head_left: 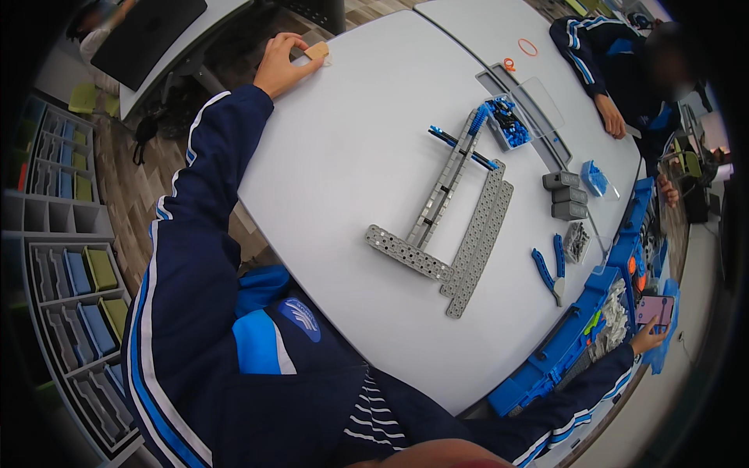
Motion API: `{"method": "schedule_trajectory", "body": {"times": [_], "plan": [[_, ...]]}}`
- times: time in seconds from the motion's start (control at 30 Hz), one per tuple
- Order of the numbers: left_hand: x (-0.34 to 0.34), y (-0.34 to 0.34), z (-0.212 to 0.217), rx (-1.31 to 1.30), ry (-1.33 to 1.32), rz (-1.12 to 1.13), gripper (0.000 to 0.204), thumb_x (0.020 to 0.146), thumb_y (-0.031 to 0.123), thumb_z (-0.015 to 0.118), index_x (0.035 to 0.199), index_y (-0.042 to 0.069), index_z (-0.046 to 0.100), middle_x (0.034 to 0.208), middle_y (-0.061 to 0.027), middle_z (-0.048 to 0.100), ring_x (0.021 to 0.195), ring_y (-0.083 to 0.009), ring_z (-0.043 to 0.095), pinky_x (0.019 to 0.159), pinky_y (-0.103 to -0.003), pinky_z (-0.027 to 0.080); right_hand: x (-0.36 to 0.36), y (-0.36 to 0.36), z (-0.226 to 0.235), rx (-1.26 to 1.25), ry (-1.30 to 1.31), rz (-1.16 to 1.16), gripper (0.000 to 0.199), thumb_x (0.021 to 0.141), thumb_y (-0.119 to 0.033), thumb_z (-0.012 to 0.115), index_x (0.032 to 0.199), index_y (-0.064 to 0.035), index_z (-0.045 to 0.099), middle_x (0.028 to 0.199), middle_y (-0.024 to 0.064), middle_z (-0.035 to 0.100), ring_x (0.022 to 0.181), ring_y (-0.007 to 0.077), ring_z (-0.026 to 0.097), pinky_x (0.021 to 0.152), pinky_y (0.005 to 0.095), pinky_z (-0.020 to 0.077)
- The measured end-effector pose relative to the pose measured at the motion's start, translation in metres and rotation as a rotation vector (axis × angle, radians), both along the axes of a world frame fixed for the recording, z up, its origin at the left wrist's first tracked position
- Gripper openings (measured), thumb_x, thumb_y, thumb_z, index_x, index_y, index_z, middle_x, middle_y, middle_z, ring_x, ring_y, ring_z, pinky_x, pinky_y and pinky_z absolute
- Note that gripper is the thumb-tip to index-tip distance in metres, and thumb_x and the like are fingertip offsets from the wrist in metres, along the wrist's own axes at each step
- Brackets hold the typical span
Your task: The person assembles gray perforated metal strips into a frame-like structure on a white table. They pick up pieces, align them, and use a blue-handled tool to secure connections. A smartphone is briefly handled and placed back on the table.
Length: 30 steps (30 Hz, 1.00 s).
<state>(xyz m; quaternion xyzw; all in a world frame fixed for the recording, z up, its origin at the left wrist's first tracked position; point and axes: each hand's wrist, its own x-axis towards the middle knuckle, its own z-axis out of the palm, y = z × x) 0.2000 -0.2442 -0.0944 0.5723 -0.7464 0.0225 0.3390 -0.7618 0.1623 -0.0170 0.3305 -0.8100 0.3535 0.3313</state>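
Note:
My left hand [279, 64] reaches far out to the table's upper left edge and pinches a small tan block [317, 51] against the white table [343, 140]. My right hand [646, 338] is at the lower right, beyond the table's edge, with its fingers closed on the lower end of a pink phone [654, 310] over a blue parts organiser [573, 337]. Between the hands, in the middle of the table, lies a frame of grey perforated beams [445, 226], untouched.
A clear tray of blue pieces [509, 122], stacked grey blocks [566, 195], a blue-handled tool [549, 270] and orange rings [527, 47] lie to the right. Another person's sleeve [587, 54] rests at the far right. Shelves with bins [74, 273] stand on the left.

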Motion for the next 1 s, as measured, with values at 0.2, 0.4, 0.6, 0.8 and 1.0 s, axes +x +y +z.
{"method": "schedule_trajectory", "body": {"times": [0.2, 0.4, 0.6, 0.8, 1.0], "plan": [[0.0, 0.0, 0.003, -0.045, 0.034, -0.042, 0.036, 0.076, 0.037, 0.08, 0.095, 0.008, 0.07, 0.123, -0.0063, 0.058, 0.123, -0.0269, 0.048, 0.102, -0.038, 0.041, 0.0, -0.001, -0.002, -0.031, 0.029, 0.087, 0.061, 0.089, -0.039, 0.073, 0.136, -0.0064, 0.052, 0.12, 0.0232, 0.054, 0.103, 0.032, 0.062, 0.085, 0.0398, 0.0556], [0.012, -0.006, 0.002, 0.023, 0.3, -0.116, 0.032, 0.08, 0.033, 0.078, 0.099, 0.009, 0.072, 0.126, -0.0046, 0.06, 0.118, -0.0216, 0.052, 0.1, -0.035, 0.042, -0.002, 0.0, -0.002, -0.014, 0.052, 0.049, 0.063, 0.089, -0.039, 0.073, 0.135, -0.002, 0.051, 0.122, 0.0246, 0.054, 0.1, 0.0327, 0.062, 0.083, 0.0402, 0.0558], [-0.025, 0.02, 0.053, 0.157, 0.728, -0.347, 0.038, 0.087, 0.034, 0.069, 0.107, 0.001, 0.069, 0.129, -0.0066, 0.059, 0.115, -0.0178, 0.056, 0.101, -0.032, 0.04, -0.016, -0.002, -0.005, -0.044, 0.018, 0.059, 0.066, 0.089, -0.038, 0.073, 0.134, 0.0024, 0.05, 0.121, 0.0245, 0.054, 0.093, 0.032, 0.063, 0.076, 0.0384, 0.0558], [-0.184, 0.1, 0.152, 0.306, 0.518, -1.303, 0.055, 0.077, 0.043, 0.064, 0.108, -0.003, 0.063, 0.123, -0.0208, 0.057, 0.119, -0.0313, 0.053, 0.109, -0.045, 0.034, -0.02, -0.002, -0.014, -0.175, 0.125, 0.194, 0.06, 0.089, -0.03, 0.074, 0.133, 0.0032, 0.05, 0.115, 0.0195, 0.055, 0.084, 0.0227, 0.062, 0.063, 0.0299, 0.0552], [-0.327, 0.172, 0.196, 0.657, 0.584, -2.175, 0.051, 0.065, 0.04, 0.072, 0.095, -0.001, 0.073, 0.11, -0.0215, 0.066, 0.113, -0.0398, 0.055, 0.099, -0.049, 0.041, -0.003, -0.001, -0.013, -0.105, 0.097, -0.062, 0.062, 0.092, -0.038, 0.067, 0.135, 0.0017, 0.045, 0.119, 0.0212, 0.052, 0.108, 0.03, 0.052, 0.082, 0.035, 0.052]]}}
